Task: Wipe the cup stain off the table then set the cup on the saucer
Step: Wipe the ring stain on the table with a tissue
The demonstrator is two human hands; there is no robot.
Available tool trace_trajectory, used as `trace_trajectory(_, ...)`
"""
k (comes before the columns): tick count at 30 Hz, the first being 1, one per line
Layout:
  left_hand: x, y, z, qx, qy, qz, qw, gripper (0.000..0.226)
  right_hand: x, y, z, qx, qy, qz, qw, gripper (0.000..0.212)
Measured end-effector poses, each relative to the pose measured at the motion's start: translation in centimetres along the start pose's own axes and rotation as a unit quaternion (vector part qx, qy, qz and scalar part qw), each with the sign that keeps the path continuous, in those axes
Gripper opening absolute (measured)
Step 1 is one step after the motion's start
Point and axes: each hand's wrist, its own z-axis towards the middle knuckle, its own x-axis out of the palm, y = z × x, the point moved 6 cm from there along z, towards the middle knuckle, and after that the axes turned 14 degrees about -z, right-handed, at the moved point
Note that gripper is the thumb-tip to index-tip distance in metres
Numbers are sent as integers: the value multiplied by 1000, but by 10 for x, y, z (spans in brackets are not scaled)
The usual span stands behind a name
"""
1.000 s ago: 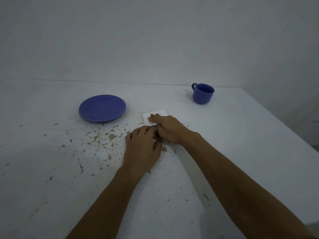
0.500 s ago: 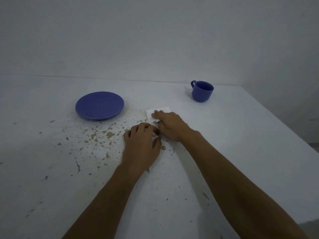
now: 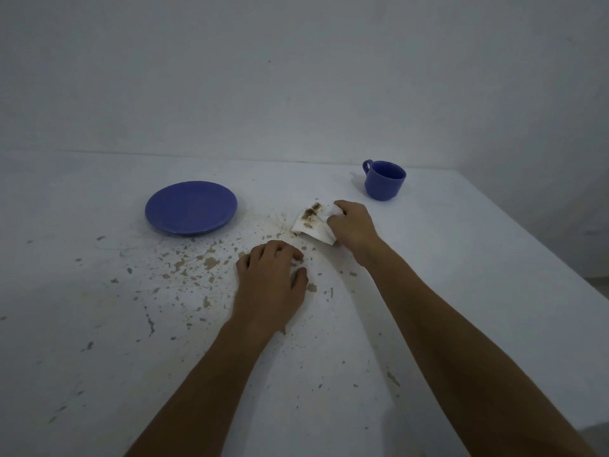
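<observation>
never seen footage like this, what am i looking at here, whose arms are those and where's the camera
There is no machine here. A person wears a wide-angle camera on the head, looking forward and down, so the two bare arms that reach in from the bottom are their own.

They work at a white table with many brown chips and specks in its surface. On it sit a blue saucer to the left and an upright blue cup farther back on the right, apart from each other.

The right hand holds a white tissue that bears brown smears, which fits wiping. The left hand rests palm down on the table and holds nothing.
</observation>
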Motion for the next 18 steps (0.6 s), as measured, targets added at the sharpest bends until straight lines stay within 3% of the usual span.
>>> trace_trajectory(5, 1, 1, 1, 2, -1, 2, 1000, 23, -7, -4, 10, -11, -50, -4, 999, 43)
trace_trajectory(8, 0, 1, 1, 8, -6, 7, 1000, 23, -13, 14, 2, -114, -138, -90, 980, 33)
trace_trajectory(10, 0, 1, 0, 10, -10, 9, 1000, 22, -5, 27, -4, -207, -116, -194, 952, 30)
trace_trajectory(13, 0, 1, 0, 8, -7, 11, 1000, 22, 20, 24, -13, -295, 4, -340, 893, 36)
trace_trajectory(18, 0, 0, 0, 8, -1, 8, 1000, 23, 25, 17, -12, -326, -31, -434, 839, 46)
